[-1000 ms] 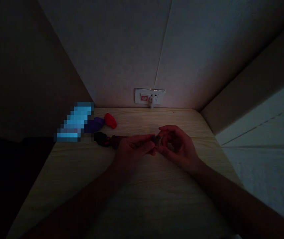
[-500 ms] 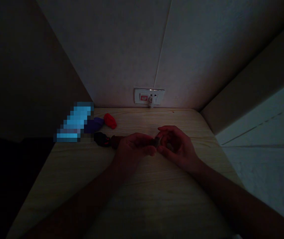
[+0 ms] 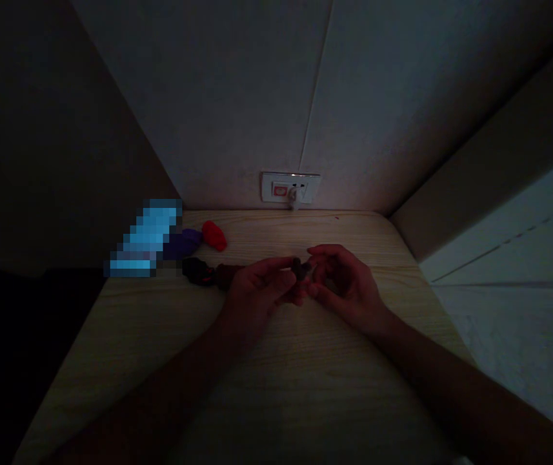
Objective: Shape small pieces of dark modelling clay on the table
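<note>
A small dark brown lump (image 3: 299,268), which looks like modelling clay, is pinched between the thumb and fingers of my left hand (image 3: 261,287). My right hand (image 3: 346,281) is beside it on the right, its fingers curled and their tips close against the lump. Something small and pale shows at these right fingertips, too dim to make out. Left of my left hand lie a brown clay piece (image 3: 225,276), partly hidden by that hand, and a black lump (image 3: 199,271). Farther back are a purple lump (image 3: 186,242) and a red lump (image 3: 214,236).
The light wooden tabletop (image 3: 276,400) meets a wall with a socket plate (image 3: 266,187) and a plug (image 3: 293,195) in it. A bright, pixelated slab (image 3: 148,236) is at the table's left edge. A pale panel (image 3: 508,239) stands to the right. The room is dim.
My left fingers have shifted and turned the brown lump, so more of it shows above the thumb. My right hand has barely moved. The wall looks slightly darker.
</note>
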The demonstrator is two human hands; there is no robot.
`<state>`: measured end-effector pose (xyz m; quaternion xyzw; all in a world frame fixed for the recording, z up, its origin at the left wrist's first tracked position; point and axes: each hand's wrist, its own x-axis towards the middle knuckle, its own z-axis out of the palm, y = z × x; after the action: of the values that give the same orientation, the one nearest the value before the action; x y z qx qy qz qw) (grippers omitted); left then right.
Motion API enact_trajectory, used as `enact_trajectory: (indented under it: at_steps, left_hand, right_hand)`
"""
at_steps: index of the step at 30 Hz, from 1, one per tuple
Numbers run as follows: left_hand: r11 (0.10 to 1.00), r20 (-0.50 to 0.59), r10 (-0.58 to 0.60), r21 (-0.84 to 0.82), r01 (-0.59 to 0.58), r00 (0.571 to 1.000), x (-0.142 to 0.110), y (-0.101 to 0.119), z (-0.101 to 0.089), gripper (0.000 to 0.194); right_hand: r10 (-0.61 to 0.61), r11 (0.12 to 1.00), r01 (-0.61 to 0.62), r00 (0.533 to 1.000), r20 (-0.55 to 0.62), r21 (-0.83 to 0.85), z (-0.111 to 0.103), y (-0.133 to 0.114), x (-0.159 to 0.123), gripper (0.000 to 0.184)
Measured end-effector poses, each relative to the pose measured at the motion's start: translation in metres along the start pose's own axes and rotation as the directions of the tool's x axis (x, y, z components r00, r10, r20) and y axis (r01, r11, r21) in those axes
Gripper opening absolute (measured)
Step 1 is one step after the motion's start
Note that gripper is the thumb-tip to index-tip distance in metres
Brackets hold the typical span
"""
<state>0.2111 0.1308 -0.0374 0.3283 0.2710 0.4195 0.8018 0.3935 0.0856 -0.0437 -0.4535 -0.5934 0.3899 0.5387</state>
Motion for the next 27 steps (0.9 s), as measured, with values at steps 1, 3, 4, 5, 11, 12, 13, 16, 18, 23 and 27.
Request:
enact_trajectory:
  at_steps: [1,3,4,5,11,12,13,16,18,23,27]
  left_hand:
    - [1.0,-0.007,0.0,-0.007,0.0,1.0,0.0,-0.0003,0.0001,0.031]
    - [1.0,-0.014,-0.011,-0.012,0.011,1.0,0.0002,-0.0011,0.0005,0.03]
    - [1.0,-0.014,-0.02,-0.012,0.02,1.0,0.0004,-0.0015,0.0009,0.03]
    - [1.0,-0.015,-0.027,-0.009,0.027,1.0,0.0005,-0.002,0.0014,0.03]
    - [0.996,-0.012,-0.063,0.065,0.063,0.998,0.0003,-0.0054,0.0013,0.03]
    - [0.995,-0.011,-0.07,0.073,0.071,0.997,0.0001,-0.0058,0.0007,0.03]
    - [0.994,-0.015,-0.076,0.08,0.077,0.997,-0.0002,-0.0061,0.0001,0.03]
    - [0.99,-0.033,-0.09,0.103,0.093,0.995,-0.0013,-0.0063,-0.0009,0.03]
    - [0.989,-0.039,-0.093,0.11,0.097,0.995,-0.0017,-0.0064,-0.0008,0.03]
    - [0.994,-0.047,-0.071,0.083,0.075,0.996,-0.0012,-0.0081,-0.0008,0.031]
    - [0.994,-0.065,-0.077,0.072,0.081,0.995,-0.0009,-0.0089,-0.001,0.033]
  right_hand:
    - [-0.001,1.0,0.001,1.0,-0.001,0.002,-0.0001,0.0001,-0.0001,0.047]
    - [-0.001,1.0,0.001,1.0,-0.005,0.01,-0.0003,0.0001,-0.0001,0.047]
    - [0.005,1.0,-0.005,1.0,-0.004,0.015,-0.0003,0.0001,0.0,0.047]
    - [0.015,1.0,-0.015,1.0,-0.008,0.02,-0.0002,0.0001,0.0002,0.046]
    - [0.068,0.998,-0.067,0.997,-0.042,0.024,0.0005,0.0012,0.0016,0.049]
    - [0.064,0.998,-0.064,0.997,-0.046,0.019,0.0007,0.0013,0.0016,0.05]
    - [0.063,0.998,-0.062,0.997,-0.049,0.013,0.0008,0.0015,0.0016,0.05]
    - [0.07,0.998,-0.07,0.996,-0.051,-0.005,0.0011,0.0017,0.0009,0.051]
    - [0.08,0.997,-0.08,0.996,-0.05,-0.013,0.0011,0.0019,0.0005,0.053]
    - [0.084,0.996,-0.085,0.995,-0.05,-0.01,0.0,0.0017,0.0007,0.051]
    - [0.088,0.996,-0.087,0.995,-0.039,0.028,-0.0003,0.0003,0.0012,0.046]
